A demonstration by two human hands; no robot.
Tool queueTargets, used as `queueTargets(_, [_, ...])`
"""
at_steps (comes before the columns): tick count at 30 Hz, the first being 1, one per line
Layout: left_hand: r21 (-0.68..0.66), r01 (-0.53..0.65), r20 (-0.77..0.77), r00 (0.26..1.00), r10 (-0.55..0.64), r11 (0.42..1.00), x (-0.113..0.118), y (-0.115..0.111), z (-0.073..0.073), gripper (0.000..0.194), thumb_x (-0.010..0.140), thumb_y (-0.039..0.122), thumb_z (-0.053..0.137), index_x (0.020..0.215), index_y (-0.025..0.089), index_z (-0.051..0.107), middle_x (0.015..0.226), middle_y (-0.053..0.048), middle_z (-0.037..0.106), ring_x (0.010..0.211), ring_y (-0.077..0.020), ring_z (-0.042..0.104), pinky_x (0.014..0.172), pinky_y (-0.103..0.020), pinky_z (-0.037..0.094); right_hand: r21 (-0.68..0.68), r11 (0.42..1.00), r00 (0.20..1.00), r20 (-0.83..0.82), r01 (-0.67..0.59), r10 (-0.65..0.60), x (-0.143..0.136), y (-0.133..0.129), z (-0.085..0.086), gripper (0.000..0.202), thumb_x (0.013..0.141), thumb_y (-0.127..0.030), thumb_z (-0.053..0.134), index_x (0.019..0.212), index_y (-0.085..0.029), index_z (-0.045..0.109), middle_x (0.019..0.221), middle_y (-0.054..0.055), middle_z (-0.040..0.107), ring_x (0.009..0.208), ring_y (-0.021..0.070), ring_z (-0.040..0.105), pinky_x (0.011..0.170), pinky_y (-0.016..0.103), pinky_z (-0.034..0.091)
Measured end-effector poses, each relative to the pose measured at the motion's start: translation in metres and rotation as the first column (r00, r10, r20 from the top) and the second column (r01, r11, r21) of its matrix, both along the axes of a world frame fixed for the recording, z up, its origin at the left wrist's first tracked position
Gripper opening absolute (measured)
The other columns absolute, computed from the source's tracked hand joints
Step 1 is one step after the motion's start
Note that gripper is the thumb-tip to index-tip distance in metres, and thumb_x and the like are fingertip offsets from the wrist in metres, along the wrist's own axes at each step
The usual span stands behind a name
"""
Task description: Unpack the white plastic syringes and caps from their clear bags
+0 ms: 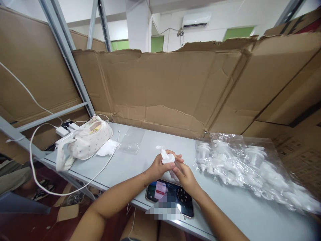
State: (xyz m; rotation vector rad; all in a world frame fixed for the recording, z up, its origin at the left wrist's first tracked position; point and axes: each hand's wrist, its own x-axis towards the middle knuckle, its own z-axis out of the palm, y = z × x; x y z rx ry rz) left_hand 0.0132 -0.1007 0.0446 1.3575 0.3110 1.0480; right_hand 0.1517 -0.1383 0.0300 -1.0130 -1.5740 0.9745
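Note:
Between my two hands, above the table's front part, is a small white plastic piece [168, 158] with a curved, spout-like top and a clear, ribbed-looking lower body. My left hand [158, 167] is closed around its white upper part, the thumb lying across the front. Fingers of my right hand [184, 175] wrap the clear body from the right and partly hide it. Just beneath the hands lies a phone [184, 201] with its screen lit, partly covered by a blurred patch. What the piece is exactly, I cannot make out.
Clear plastic bags [233, 164] full of white plastic parts lie on the right. On the left sit a pale cloth bag [87, 140], a white tissue [108, 147], a flat clear bag [131, 140] and a looping white cable [31, 157]. Cardboard walls [160, 87] enclose the grey table [120, 170].

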Motion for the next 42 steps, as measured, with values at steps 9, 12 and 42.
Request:
queueTargets(9, [-0.031, 0.014, -0.121, 0.992, -0.017, 0.999, -0.006, 0.006, -0.002, 0.069, 0.07, 0.055, 0.071, 0.123, 0.017, 0.049, 0.132, -0.018, 0.055, 0.122, -0.0308, 0.051, 0.102, -0.044, 0.038, 0.07, 0.99, 0.984, 0.122, 0.122, -0.13, 0.006, 0.001, 0.0, 0.042, 0.083, -0.059, 0.053, 0.095, -0.019, 0.062, 0.079, 0.004, 0.066, 0.072, 0.022, 0.061, 0.065, 0.03, 0.047])
queueTargets(12, [0.0, -0.038, -0.065, 0.997, 0.038, 0.999, -0.015, 0.013, 0.0, 0.083, 0.069, 0.062, 0.069, 0.136, 0.021, 0.04, 0.138, -0.017, 0.049, 0.125, -0.0302, 0.047, 0.101, -0.043, 0.039, 0.028, 0.993, 0.985, 0.128, 0.112, -0.115, 0.007, 0.002, 0.002, 0.041, 0.082, -0.06, 0.052, 0.079, -0.02, 0.057, 0.061, -0.001, 0.054, 0.055, 0.0155, 0.049, 0.054, 0.027, 0.039])
queueTargets(42, [0.722, -0.166, -0.585, 0.371, 0.721, 0.671, -0.038, 0.122, -0.019, 0.012, 0.081, 0.026, 0.06, 0.09, 0.019, 0.061, 0.108, -0.007, 0.06, 0.096, -0.0201, 0.059, 0.088, -0.033, 0.046, -0.106, 0.875, 0.878, 0.152, 0.472, -0.455, 0.04, 0.025, 0.002, 0.047, 0.074, -0.069, 0.053, 0.067, -0.022, 0.051, 0.053, -0.002, 0.054, 0.043, 0.0135, 0.045, 0.041, 0.026, 0.035])
